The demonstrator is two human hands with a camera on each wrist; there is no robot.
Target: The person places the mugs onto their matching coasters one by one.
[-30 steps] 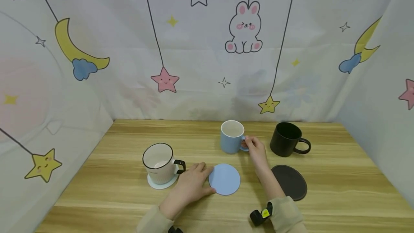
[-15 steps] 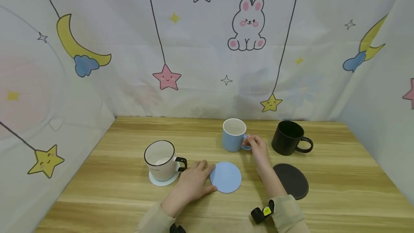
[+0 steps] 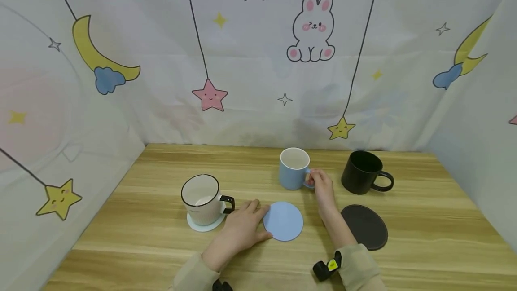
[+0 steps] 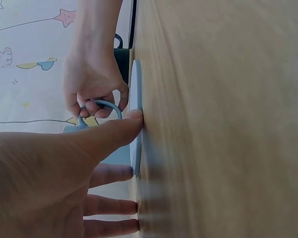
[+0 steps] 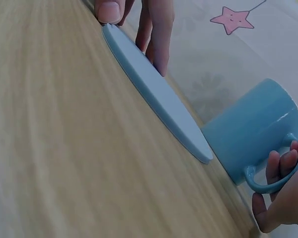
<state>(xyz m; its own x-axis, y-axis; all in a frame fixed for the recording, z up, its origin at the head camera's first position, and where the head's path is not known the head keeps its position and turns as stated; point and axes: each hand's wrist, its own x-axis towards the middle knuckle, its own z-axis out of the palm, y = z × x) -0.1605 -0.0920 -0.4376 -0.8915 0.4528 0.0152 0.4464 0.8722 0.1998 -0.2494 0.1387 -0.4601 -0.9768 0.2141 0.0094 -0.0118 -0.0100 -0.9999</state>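
A light blue mug point(image 3: 293, 174) with a white inside stands towards the back of the table. Its handle is gripped by my right hand point(image 3: 322, 187), and the right wrist view shows the fingers point(image 5: 283, 166) through the loop. In front of the mug lies a flat round blue coaster point(image 3: 283, 221). My left hand point(image 3: 244, 226) rests beside it, fingers spread and fairly straight, with thumb and index fingertip touching the coaster's left edge. The left wrist view has this thumb point(image 4: 111, 134) against the coaster's rim point(image 4: 137, 89).
To the left, a white mug point(image 3: 200, 199) with black rim and handle stands on a pale coaster point(image 3: 206, 227). A black mug point(image 3: 361, 173) stands at the back right, behind a black coaster point(image 3: 366, 228) that my right forearm partly overlaps. A printed cloth point(image 3: 242, 57) hangs behind the table.
The head view has shifted slightly, moving the scene a little. Both hands, the mugs and the coasters keep practically the same places relative to each other.
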